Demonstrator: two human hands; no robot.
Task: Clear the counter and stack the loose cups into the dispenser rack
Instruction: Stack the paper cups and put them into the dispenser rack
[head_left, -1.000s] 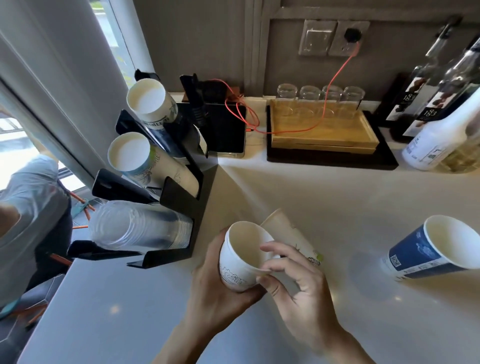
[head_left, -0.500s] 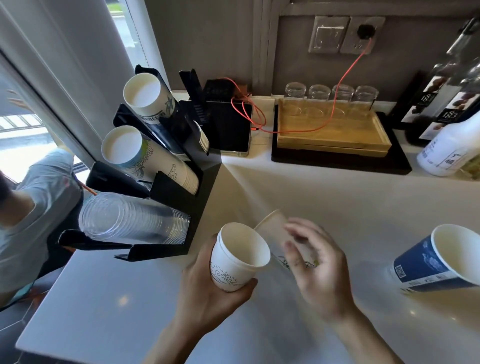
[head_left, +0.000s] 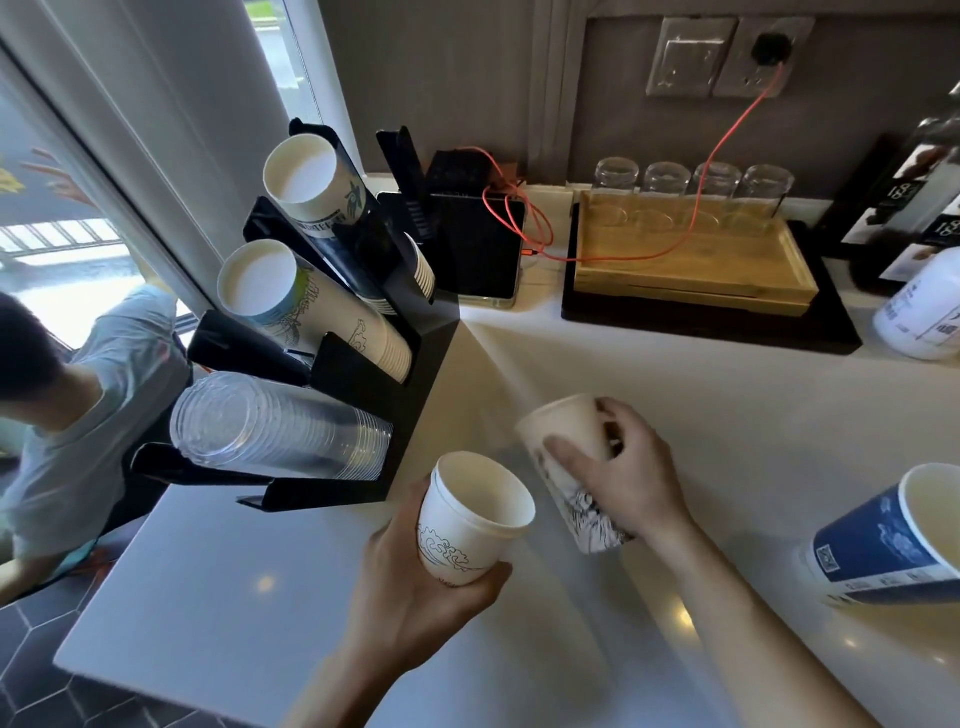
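Observation:
My left hand holds a small white paper cup with a wave drawing, mouth up, above the white counter. Just to its right, my right hand grips a taller white cup that stands upside down on the counter. A blue-and-white cup lies on its side at the right edge. The black dispenser rack stands at the left, with two rows of stacked paper cups and a row of clear plastic cups.
A black device with an orange cable stands behind the rack. A wooden tray on a black base and several upturned glasses sit at the back. Bottles stand at the far right. A person is beyond the counter's left edge.
My right hand let go of the small cup's rim, moved right and closed on the upside-down cup. My left hand kept the small cup.

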